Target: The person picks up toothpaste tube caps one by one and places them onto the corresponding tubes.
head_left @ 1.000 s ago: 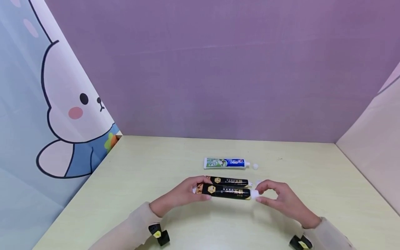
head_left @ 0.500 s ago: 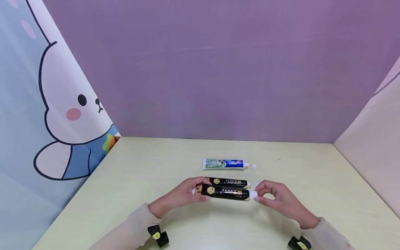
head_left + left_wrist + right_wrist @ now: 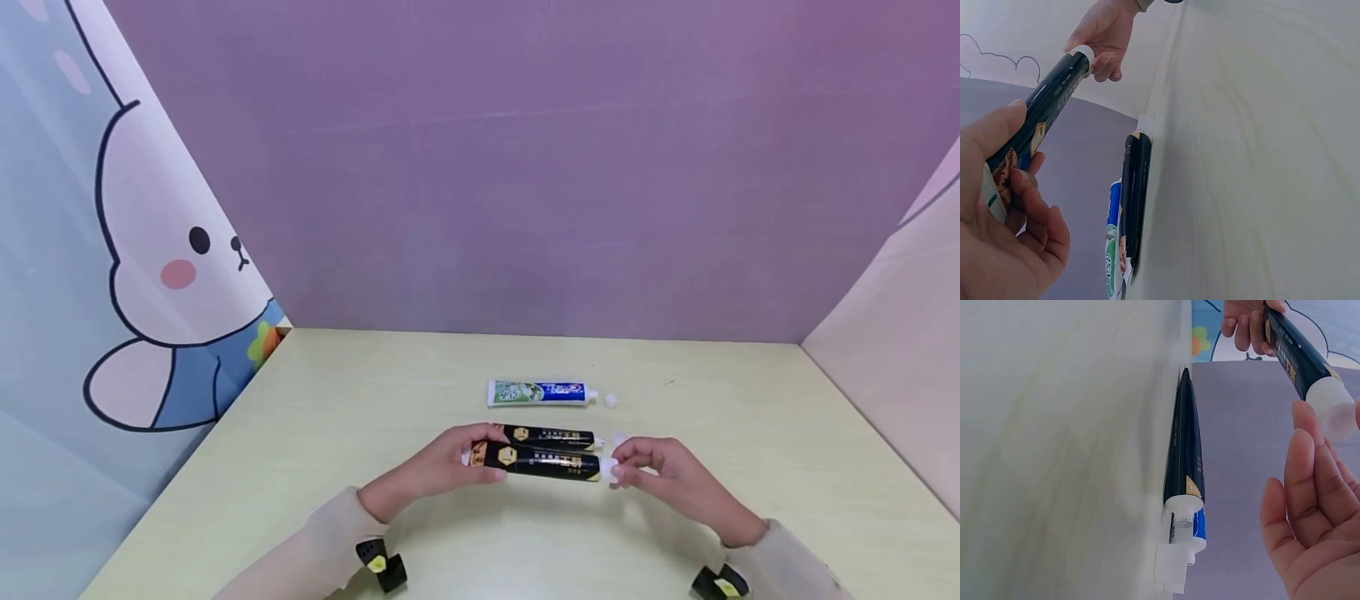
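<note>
My left hand (image 3: 442, 462) grips a black toothpaste tube (image 3: 547, 461) by its flat end, holding it above the table. At the tube's other end sits a white cap (image 3: 1330, 406), pinched by my right hand (image 3: 667, 475) between thumb and fingers. Just behind, a second black toothpaste tube (image 3: 1185, 444) lies on the table with its nozzle bare. Near that nozzle stands a loose white cap (image 3: 1170, 565), partly behind my right fingers in the head view. Farther back lies a blue and green toothpaste tube (image 3: 536, 393), uncapped, its small white cap (image 3: 611, 401) beside the nozzle.
The pale wooden table (image 3: 375, 375) ends at a purple backdrop (image 3: 525, 208). A cartoon-printed cloth (image 3: 45, 333) hangs along the left side, and a whitish panel (image 3: 900, 333) borders the right.
My right thumb and fingers have shifted their hold slightly around the cap. The held tube and my left hand stay nearly still, and the tubes on the table have not moved.
</note>
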Demonstrator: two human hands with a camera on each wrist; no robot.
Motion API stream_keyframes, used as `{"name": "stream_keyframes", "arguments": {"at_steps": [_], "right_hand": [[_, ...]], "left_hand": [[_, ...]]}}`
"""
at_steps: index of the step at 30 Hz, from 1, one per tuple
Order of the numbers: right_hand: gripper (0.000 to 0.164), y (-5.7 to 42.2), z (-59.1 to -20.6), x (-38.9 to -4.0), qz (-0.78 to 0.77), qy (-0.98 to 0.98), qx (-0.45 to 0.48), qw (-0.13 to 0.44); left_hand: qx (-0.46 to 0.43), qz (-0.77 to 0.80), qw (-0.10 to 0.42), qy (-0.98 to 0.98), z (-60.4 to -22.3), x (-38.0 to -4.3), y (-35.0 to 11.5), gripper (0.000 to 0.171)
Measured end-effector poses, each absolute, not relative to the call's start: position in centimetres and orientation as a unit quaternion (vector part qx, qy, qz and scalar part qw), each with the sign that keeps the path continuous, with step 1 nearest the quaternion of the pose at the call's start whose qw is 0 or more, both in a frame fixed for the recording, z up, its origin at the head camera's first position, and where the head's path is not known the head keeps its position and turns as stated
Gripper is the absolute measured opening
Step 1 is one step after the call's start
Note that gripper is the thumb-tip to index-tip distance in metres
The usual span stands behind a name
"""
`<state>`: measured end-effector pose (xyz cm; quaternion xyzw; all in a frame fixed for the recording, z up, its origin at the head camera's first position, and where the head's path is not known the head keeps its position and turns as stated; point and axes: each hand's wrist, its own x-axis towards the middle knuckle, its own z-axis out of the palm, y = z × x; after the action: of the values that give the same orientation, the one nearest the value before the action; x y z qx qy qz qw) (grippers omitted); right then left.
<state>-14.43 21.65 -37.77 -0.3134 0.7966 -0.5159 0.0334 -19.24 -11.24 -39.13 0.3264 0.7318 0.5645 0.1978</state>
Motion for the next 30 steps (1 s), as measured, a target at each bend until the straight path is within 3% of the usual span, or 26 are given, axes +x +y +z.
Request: {"name": "stream_keyframes", "arguments": {"at_steps": [8,15,30], "right_hand": [[0.011,21.65,-37.85,-14.49,-0.466,0.828,-0.310,-0.012],[0.043,21.43,-38.12,-14.49,-0.411,0.839,-0.343,-0.099],[0.045,21.41,-38.39,-14.58,-0.379,0.831,-0.362,-0.187]], "left_hand": [[0.323,0.560,0.198,0.737,-38.68,-19.27,-11.24,0.031],[0.315,0.557,0.201,0.742,-38.78,-19.23,-11.29,0.032],[0.314,0.564,0.206,0.736,-38.81,-19.13,-11.27,0.031]]}}
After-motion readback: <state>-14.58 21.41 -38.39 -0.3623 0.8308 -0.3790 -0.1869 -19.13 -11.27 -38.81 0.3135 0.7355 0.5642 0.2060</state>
